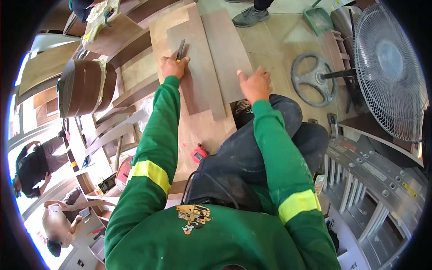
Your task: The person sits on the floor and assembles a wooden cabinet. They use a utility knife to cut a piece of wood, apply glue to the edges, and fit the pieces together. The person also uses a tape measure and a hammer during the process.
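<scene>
My left hand is closed around a utility knife with a yellow and dark body, which points away from me. It rests over a brown veneer-like sheet on a plywood panel. A long narrow brown strip lies along the sheet's right side. To the right of that is a wider brown board. My right hand is at this board's near right edge, thumb raised and fingers apart, holding nothing that I can see. A red tape measure sits on the plywood beside my leg.
On the right stand a large fan, a grey wheel-shaped base and a folded metal ladder. Wooden frames and a curved brown piece fill the left. Two people are at far left; another person's shoe is ahead.
</scene>
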Available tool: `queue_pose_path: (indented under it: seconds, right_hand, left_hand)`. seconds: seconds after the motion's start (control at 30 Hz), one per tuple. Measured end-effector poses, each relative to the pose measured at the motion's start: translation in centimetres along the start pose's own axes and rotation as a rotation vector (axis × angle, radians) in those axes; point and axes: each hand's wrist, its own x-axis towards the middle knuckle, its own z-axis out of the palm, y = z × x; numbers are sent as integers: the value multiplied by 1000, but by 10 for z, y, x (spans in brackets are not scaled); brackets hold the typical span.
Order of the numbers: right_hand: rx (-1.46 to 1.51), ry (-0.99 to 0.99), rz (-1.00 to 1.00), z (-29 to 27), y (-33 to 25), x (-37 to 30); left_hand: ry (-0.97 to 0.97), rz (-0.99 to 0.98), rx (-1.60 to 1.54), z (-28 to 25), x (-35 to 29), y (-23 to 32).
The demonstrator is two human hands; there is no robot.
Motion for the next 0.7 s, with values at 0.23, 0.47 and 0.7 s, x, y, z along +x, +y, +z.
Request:
queue_pose_path:
  seconds: [0.23,0.47,0.7]
  right_hand:
    - [262,-193,2,30,35,39]
    - [307,-199,29,36,43,43]
    - [275,-214,9,37,44,46]
  left_hand:
    - [5,-20,17,-4,1,5]
    - [-8,36,38,-1,3,4]
    - [-12,50,60,0,8,-4]
